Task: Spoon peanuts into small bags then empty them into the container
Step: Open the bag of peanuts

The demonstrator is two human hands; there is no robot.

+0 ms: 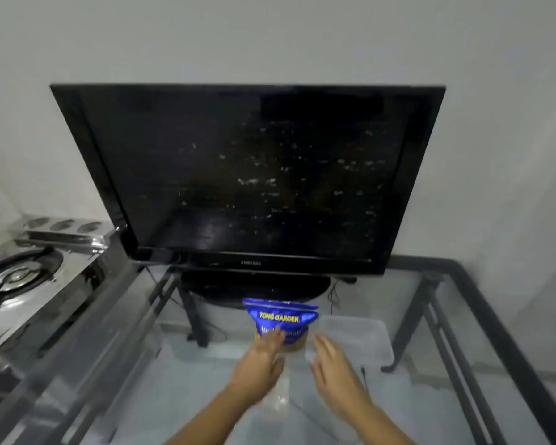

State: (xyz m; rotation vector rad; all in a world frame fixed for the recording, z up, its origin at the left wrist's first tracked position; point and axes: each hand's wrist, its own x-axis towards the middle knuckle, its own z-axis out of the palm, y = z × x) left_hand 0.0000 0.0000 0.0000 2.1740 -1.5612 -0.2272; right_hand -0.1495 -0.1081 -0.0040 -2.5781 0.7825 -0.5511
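The task looks barely begun. The blue peanut packet (280,319) stands upright on the glass surface (135,364), just left of the clear plastic container (357,338), which looks empty. No spoon shows. A clear small bag (278,396) seems to lie between the 2 hands, though it is too blurred to be sure. The left hand (260,358) touches the packet with straight fingers; the right hand (331,364) hovers released. A television (247,175) stands close behind, a gas stove (29,277) to the left.
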